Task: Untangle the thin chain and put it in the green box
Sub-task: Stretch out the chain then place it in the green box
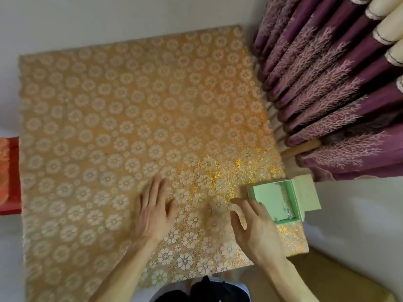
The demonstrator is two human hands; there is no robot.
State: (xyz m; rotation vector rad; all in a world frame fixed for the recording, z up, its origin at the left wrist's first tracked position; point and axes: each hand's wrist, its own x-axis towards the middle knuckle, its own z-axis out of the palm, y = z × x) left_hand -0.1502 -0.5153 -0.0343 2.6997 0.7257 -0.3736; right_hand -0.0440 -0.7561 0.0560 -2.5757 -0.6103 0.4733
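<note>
- Thin chain [287, 211]: one silver chain is seen, laid inside the green box [254, 191] along the right side of its floor and across its near corner.
- One green box is counted, open-topped, set on the cloth-covered bench [130, 116] at its right edge.
- One paler green lid [307, 197] is placed against the far right side of the box, partly past the bench edge.
- Two hands are counted.
- Left hand [152, 212]: laid palm down on the cloth, well to the left of the box; its fingers [156, 190] are held straight and close together, and nothing is held.
- Right hand [255, 229]: placed just beside the box's near left corner; its fingers [242, 202] are relaxed and slightly spread, and nothing is pinched. Whether the box is touched cannot be told.
- One purple patterned curtain [327, 94] is hung in folds beyond the box.
- One red object [9, 175] is seen far to the left of the box, at the bench's opposite edge.
</note>
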